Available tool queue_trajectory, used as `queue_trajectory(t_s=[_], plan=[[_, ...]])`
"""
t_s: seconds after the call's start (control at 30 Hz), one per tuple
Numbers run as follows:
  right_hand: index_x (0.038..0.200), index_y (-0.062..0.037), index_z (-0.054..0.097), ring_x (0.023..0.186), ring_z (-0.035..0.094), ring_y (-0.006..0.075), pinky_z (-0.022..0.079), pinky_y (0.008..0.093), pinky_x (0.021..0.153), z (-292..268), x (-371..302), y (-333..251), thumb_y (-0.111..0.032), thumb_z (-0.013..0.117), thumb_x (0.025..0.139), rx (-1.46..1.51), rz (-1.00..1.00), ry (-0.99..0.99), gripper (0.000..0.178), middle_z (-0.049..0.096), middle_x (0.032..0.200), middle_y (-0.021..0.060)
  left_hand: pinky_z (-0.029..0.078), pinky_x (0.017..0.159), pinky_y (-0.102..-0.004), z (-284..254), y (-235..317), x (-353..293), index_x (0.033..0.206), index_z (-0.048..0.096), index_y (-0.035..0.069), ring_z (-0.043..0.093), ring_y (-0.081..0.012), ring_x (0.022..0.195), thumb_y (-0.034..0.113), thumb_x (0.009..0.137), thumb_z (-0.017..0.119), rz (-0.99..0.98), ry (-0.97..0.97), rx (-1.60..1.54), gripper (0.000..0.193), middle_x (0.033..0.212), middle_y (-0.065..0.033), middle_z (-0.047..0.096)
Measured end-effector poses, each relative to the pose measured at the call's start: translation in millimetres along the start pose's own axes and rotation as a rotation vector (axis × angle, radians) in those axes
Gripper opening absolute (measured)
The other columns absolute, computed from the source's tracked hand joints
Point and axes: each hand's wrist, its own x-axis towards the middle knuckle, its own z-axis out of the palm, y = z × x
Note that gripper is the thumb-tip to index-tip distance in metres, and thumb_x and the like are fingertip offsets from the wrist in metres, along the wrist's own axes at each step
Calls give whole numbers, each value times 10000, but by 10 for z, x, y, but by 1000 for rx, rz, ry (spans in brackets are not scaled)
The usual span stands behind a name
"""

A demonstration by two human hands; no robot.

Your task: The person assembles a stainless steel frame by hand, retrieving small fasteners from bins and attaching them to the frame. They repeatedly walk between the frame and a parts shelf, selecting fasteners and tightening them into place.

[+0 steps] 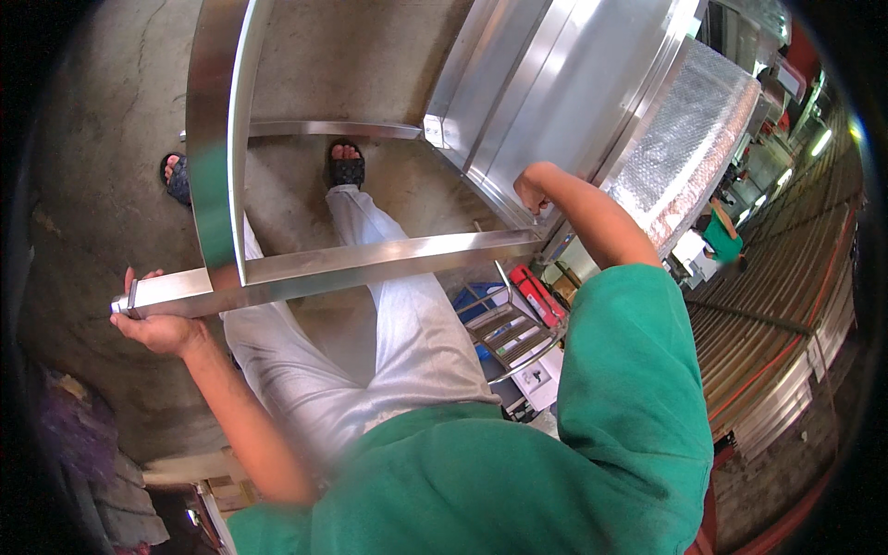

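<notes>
A shiny square metal leg (398,262) runs across in front of me, part of a metal frame turned on its side. My left hand (162,328) is wrapped around the leg's free end, palm underneath, beside its small end fitting (120,305). A wide metal crosspiece (211,148) meets the leg near that hand. My right hand (535,188) is closed in a fist just above the corner where the leg joins a broad sheet-metal panel (564,102). Whatever its fingers may hold is hidden.
Silvery bubble wrap (689,139) covers the panel's right side. A second metal bar (324,129) lies low beyond my feet. Below the leg stand a slatted step stool (509,333) and a red case (538,294). Another person (723,236) in green is far right.
</notes>
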Motion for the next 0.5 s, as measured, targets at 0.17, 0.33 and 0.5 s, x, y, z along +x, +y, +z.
queue_trajectory(t_s=[0.17, 0.33, 0.5], plan=[[838, -36, 754, 759, 672, 302, 523, 451, 679, 112, -55, -55, -125, 731, 655, 183, 123, 122, 205, 724, 872, 136, 490, 828, -410, -25, -14, 16, 1205, 556, -25, 612, -290, 856, 534, 992, 167, -9, -7, 19, 714, 814, -171, 639], [872, -4, 743, 828, 692, 336, 537, 448, 702, 237, -203, -161, -102, 694, 642, 220, 152, 325, 255, 719, 933, 183, 483, 844, -422, -14, -19, 2, 1215, 550, -27, 609, -292, 871, 529, 992, 149, -14, -9, 16, 721, 822, -179, 644], [800, 45, 708, 812, 685, 355, 541, 439, 669, 203, -238, -236, -73, 624, 677, 160, 83, 456, 190, 703, 890, 215, 482, 851, -431, -43, -33, 35, 1216, 545, -38, 611, -305, 870, 517, 993, 136, -1, -38, 20, 724, 838, -191, 643]])
